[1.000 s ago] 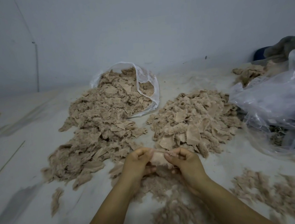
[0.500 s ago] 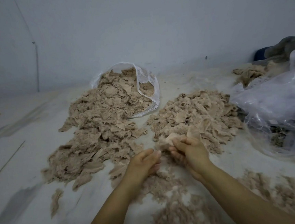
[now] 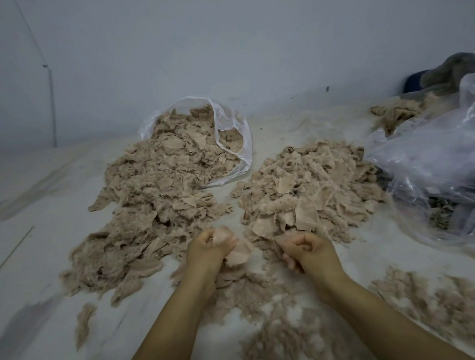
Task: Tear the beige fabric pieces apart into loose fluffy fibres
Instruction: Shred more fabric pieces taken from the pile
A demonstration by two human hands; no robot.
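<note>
The left hand (image 3: 210,246) grips a beige fabric scrap (image 3: 238,254) in curled fingers, while the right hand (image 3: 308,249) is fisted, seemingly on a torn wisp, just in front of the right-hand pile (image 3: 312,190) on the counter (image 3: 38,283). This looks like mid-tear; next, drop the fluff onto the loose fibres (image 3: 274,346) and pull the scrap apart again.

A pale white surface (image 3: 269,125) carries everything. At far centre a clear plastic bag (image 3: 235,139) lies on its side, spilling a heap of beige fabric pieces (image 3: 158,204) leftward and nearer. Just right of it sits a second fabric pile (image 3: 312,190). Loose fluffy fibres (image 3: 448,307) are scattered near right and near centre. A crumpled clear plastic sheet (image 3: 441,156) lies at the right edge.
</note>
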